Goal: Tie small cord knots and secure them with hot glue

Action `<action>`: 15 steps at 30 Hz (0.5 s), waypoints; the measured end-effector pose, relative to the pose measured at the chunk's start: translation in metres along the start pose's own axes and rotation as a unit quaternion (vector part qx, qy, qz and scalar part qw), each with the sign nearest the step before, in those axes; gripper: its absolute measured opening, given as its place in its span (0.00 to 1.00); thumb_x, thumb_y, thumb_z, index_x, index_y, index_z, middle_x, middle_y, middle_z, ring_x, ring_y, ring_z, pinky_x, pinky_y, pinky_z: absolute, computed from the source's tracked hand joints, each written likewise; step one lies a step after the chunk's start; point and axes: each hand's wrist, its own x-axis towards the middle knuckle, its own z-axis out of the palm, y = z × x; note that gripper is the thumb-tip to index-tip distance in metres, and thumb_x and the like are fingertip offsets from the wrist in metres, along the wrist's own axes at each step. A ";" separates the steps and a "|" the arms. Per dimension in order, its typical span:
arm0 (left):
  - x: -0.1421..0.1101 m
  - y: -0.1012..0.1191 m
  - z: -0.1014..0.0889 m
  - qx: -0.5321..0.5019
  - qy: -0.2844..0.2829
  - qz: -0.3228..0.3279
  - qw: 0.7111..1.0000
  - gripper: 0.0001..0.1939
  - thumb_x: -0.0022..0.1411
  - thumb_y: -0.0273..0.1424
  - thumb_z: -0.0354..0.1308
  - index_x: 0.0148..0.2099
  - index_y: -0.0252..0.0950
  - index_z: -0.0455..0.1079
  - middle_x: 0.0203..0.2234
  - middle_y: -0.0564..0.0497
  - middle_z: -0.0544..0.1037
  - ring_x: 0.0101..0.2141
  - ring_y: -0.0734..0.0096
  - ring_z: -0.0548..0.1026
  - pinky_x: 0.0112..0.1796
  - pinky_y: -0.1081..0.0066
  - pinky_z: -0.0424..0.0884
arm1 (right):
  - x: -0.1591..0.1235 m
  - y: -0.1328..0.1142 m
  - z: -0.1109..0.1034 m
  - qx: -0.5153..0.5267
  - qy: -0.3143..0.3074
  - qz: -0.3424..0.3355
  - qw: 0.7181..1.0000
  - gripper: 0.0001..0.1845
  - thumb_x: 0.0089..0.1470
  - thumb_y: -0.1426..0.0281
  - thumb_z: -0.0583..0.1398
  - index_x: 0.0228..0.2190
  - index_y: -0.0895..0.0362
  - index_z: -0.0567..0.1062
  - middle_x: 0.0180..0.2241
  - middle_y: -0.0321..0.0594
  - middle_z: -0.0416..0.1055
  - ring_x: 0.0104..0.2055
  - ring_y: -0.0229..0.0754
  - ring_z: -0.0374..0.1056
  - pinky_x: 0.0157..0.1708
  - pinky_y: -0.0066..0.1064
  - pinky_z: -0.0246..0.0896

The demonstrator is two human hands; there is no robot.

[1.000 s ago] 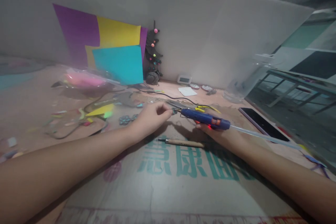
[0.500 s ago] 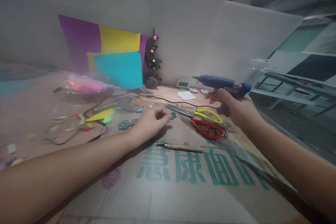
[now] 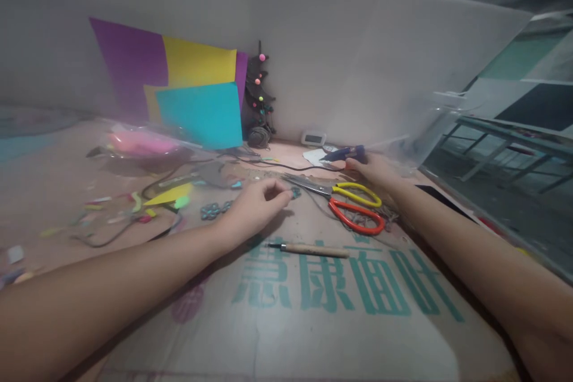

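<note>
Between the fingertips of my left hand is a small dark-teal flower-like piece, held just above the board. Several similar dark pieces lie to the left of that wrist. Farther back, my right hand is closed on a blue glue gun, whose nozzle points left over a small white sheet. Scissors with one yellow and one red handle lie between my hands, blades toward the left fingertips. Nearer me rests a wooden-handled carving tool.
Coloured sheets lean on the back wall beside a small dark tree with bright beads. A bag of pink material and scattered scraps lie left. A white digital display stands behind; a dark phone lies right, partly behind my forearm.
My right hand has carried the glue gun away from the left fingertips, up and right, then down onto the back of the table. My left hand has stayed nearly still, still pinching the small piece.
</note>
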 end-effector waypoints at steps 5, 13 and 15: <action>0.000 -0.001 0.000 0.006 0.000 0.005 1.000 0.11 0.59 0.38 0.56 0.31 0.36 0.68 0.25 0.55 0.73 0.27 0.73 0.69 0.30 0.73 0.64 | -0.014 0.006 -0.029 -0.103 0.002 -0.030 0.994 0.21 0.55 0.54 0.57 0.38 0.58 0.80 0.34 0.49 0.77 0.34 0.49 0.70 0.32 0.35 0.57; -0.003 0.003 0.000 0.017 -0.015 0.034 0.999 0.11 0.60 0.38 0.55 0.32 0.36 0.69 0.27 0.53 0.75 0.29 0.70 0.71 0.31 0.72 0.66 | -0.094 -0.066 -0.025 -0.069 0.071 -0.326 0.940 0.10 0.59 0.67 0.55 0.34 0.57 0.76 0.34 0.43 0.76 0.37 0.45 0.70 0.37 0.33 0.60; -0.004 0.004 -0.001 0.015 -0.017 0.049 0.999 0.11 0.61 0.38 0.54 0.33 0.36 0.69 0.29 0.52 0.75 0.30 0.70 0.71 0.32 0.71 0.67 | -0.114 -0.088 -0.021 -0.021 0.021 -0.307 0.951 0.08 0.58 0.67 0.57 0.32 0.56 0.75 0.33 0.41 0.75 0.36 0.43 0.69 0.36 0.32 0.60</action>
